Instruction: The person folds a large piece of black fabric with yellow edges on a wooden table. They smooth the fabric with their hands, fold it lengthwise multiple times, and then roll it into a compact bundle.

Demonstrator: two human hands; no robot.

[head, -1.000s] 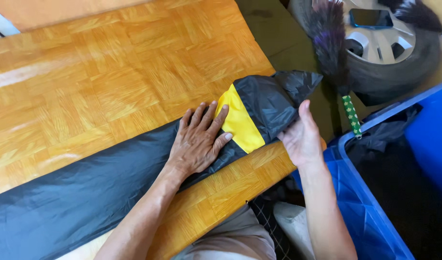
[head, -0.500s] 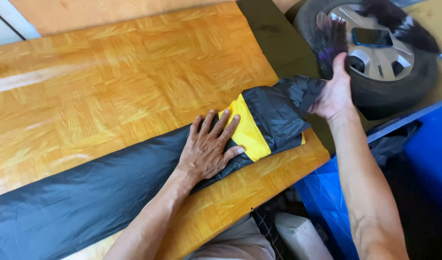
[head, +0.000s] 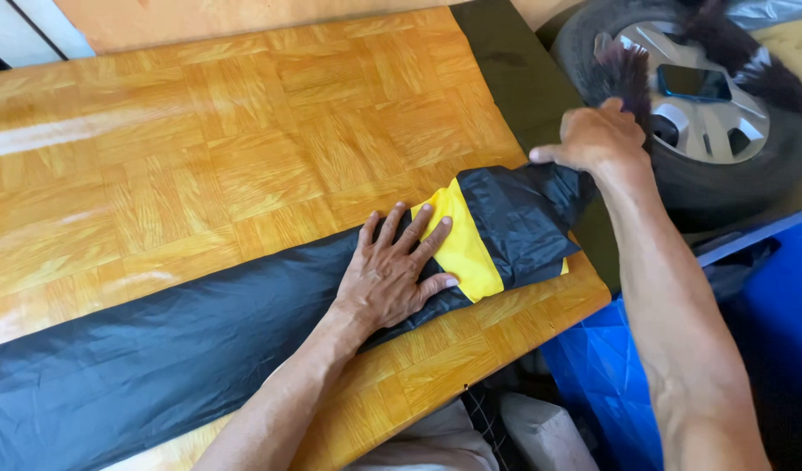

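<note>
A long black plastic bag [head: 183, 349] with a yellow band [head: 462, 253] lies flat and slantwise across a wooden parquet table [head: 244, 148]. My left hand [head: 392, 270] presses flat on the bag, fingers spread, with the fingertips on the yellow band. My right hand [head: 593, 135] is at the bag's crumpled far end [head: 523, 209], by the table's right edge. Its fingers are curled and its thumb pinches the bag's upper corner.
A car wheel with a silver rim [head: 715, 105] lies right of the table, with a dark feathery brush [head: 623, 74] and a phone [head: 693, 83] on it. A dark strip [head: 514, 78] runs along the table's right edge. A blue tarp or bin [head: 750, 331] sits at lower right.
My right hand has moved from the bag's near end corner up and away to its far corner. My left hand has stayed pressed on the bag.
</note>
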